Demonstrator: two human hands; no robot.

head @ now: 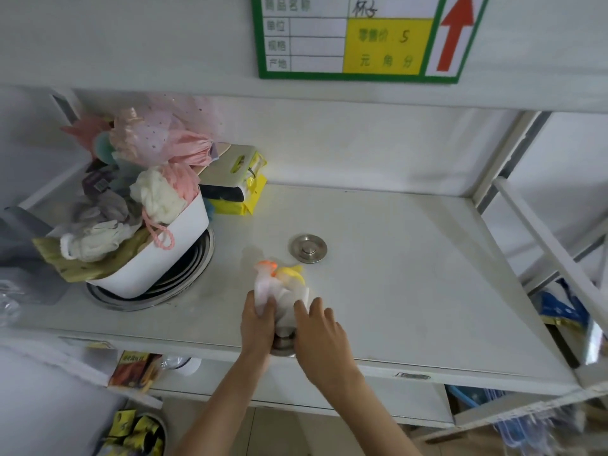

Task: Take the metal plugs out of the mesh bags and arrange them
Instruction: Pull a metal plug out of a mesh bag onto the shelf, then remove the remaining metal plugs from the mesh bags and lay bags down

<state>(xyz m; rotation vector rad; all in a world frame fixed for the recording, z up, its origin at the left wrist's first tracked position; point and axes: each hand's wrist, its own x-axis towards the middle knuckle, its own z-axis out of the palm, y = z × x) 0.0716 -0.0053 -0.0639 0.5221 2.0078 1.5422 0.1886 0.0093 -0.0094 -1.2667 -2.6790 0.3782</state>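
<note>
One round metal plug (308, 248) lies flat and bare on the white shelf (411, 274), a little behind my hands. Near the shelf's front edge my left hand (258, 322) grips a white mesh bag (279, 291) with orange and yellow tips at its top. My right hand (320, 334) holds the same bag from the right side. Between the two hands, below the bag, the rim of a second metal plug (283, 345) shows; most of it is hidden by my fingers and the mesh.
At the left a white tub (171, 255) heaped with mesh bags and cloth items sits on stacked metal rings. Yellow packets (237, 192) lie behind it. A price sign (358, 37) hangs above. Shelf posts rise on the right; a lower shelf holds packets.
</note>
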